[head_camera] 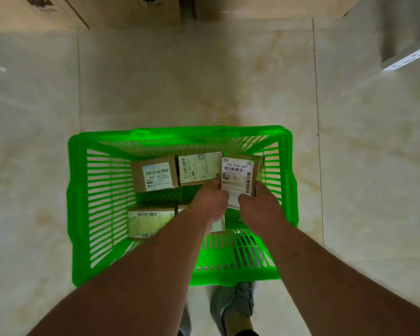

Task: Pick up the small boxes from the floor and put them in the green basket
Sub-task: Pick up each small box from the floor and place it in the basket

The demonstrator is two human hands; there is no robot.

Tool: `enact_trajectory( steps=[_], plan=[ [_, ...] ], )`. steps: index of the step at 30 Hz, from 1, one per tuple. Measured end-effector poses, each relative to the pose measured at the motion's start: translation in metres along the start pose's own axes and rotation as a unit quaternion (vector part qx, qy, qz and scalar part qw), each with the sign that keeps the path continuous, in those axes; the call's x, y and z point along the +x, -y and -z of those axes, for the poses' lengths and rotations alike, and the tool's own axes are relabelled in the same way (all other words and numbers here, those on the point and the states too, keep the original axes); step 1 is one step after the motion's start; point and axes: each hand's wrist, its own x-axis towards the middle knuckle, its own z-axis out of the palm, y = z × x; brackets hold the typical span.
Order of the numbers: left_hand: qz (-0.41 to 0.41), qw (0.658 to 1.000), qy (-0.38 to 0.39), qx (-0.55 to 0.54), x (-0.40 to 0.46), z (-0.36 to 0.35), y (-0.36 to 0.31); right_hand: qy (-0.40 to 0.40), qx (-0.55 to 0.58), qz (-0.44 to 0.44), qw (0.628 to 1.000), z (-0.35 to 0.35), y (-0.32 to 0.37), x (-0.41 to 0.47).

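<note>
We had both hands down inside the basket [180, 134], centre of the frame. The left hand [212, 202] and right hand [257, 204] were each closed on the lower edge of one box [238, 177], fingers curled under it, thumbs on the label. That box sat at the basket's upper right, just beside the right wall, not clearly settled on the bottom. Three more boxes lay inside: one at upper left [154, 174], one in the middle of the far row [198, 168], one at lower left [149, 223] partly under our left forearm. We judged the placing step under way; next, lower the box flat, let go, withdraw. No boxes showed on the floor [192, 81] in view
</note>
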Motion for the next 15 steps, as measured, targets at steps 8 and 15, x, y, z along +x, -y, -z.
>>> enact_trajectory(
  steps=[8, 15],
  plan=[
    [-0.014, 1.0, -0.007, 0.0, 0.009, 0.001, 0.007, -0.001, -0.022, 0.005, 1.0, -0.005, -0.008, 0.013],
    [0.003, 1.0, -0.002, 0.012, 0.004, -0.002, 0.003, 0.038, -0.016, -0.041, 0.998, 0.003, 0.005, 0.038]
  ],
)
